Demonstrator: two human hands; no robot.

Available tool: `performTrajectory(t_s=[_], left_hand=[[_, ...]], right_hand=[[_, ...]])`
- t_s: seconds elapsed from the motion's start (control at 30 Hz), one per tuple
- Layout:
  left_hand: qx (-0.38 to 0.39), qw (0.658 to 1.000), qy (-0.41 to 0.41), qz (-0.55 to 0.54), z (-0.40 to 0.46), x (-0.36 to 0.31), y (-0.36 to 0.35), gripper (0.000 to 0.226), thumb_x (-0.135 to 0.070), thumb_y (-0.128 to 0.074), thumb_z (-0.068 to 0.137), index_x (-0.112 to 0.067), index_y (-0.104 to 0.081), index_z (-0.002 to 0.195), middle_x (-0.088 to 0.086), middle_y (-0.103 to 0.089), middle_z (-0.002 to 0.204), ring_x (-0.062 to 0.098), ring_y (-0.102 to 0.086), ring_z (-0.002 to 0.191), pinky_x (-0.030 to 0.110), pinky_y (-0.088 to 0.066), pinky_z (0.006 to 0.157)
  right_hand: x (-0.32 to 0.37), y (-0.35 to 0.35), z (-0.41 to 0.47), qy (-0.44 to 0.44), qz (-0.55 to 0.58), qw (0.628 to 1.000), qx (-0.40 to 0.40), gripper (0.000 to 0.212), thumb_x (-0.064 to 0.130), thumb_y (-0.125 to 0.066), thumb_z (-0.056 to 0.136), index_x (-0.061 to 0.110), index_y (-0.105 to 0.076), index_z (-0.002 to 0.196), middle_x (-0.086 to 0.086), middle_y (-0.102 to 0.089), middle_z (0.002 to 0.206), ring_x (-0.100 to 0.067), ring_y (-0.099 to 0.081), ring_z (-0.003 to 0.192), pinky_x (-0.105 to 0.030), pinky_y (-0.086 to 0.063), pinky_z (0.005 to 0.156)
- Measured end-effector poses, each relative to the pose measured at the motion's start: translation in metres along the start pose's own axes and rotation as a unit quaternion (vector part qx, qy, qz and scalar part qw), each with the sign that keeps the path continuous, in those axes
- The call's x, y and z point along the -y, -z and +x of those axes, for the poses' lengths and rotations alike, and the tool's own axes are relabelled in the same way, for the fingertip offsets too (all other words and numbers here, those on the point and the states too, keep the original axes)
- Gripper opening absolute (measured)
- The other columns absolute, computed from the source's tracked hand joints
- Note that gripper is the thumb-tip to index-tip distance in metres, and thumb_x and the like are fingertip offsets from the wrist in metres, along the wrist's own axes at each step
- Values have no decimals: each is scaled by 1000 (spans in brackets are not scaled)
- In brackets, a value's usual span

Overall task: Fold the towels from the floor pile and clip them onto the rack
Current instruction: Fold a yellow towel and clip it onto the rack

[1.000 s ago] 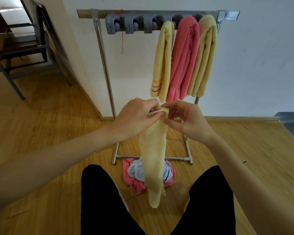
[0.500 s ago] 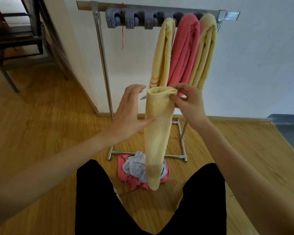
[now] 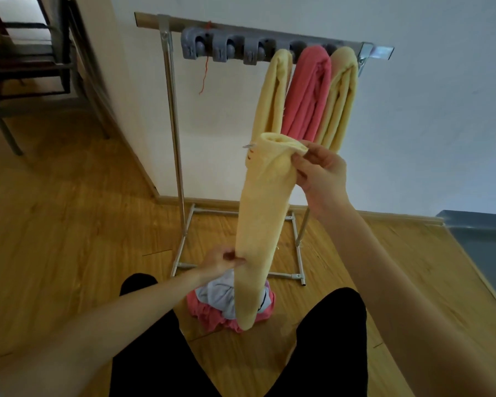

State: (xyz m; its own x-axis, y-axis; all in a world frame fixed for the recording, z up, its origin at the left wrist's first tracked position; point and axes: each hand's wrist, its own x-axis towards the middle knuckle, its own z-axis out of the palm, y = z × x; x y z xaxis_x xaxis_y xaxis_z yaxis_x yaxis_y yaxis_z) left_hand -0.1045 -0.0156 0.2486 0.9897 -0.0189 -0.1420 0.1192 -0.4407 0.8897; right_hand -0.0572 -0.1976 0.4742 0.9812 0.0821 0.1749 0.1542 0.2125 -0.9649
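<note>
Head view shows a pale yellow towel (image 3: 262, 224), already folded into a long narrow strip, hanging in the centre of the frame. The right hand (image 3: 322, 174) pinches its top edge between thumb and fingers, right of centre, and the left hand (image 3: 222, 260) grips the strip lower down, just above the floor pile (image 3: 224, 305) of pink and white cloth at the lower middle.

The towel looks light and very soft. It bends under its own weight and keeps no shape, so I judge it will open again if only one layer is held (the folded top shows several layers). The best place to hold is the top fold, with all layers pressed together.

On the rack (image 3: 172, 116) in the upper part of the frame, three towels hang at the right end of the bar: yellow (image 3: 272, 93), pink (image 3: 307, 90) and yellow (image 3: 342, 98). Three grey clips (image 3: 224, 48) to their left look free; the nearest one seems the natural place for this top fold.
</note>
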Motion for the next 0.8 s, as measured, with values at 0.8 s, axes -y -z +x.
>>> performTrajectory(t_s=[0.8], left_hand=[[247, 949, -126, 148, -4, -186, 112, 22, -20, -65, 90, 2, -69, 88, 19, -62, 80, 28, -58, 70, 23, -45, 62]], right_hand=[[-163, 61, -38, -286, -506, 789, 200, 47, -1, -56, 84, 0, -46, 130, -13, -54, 116, -24, -56, 103, -32, -48, 79]])
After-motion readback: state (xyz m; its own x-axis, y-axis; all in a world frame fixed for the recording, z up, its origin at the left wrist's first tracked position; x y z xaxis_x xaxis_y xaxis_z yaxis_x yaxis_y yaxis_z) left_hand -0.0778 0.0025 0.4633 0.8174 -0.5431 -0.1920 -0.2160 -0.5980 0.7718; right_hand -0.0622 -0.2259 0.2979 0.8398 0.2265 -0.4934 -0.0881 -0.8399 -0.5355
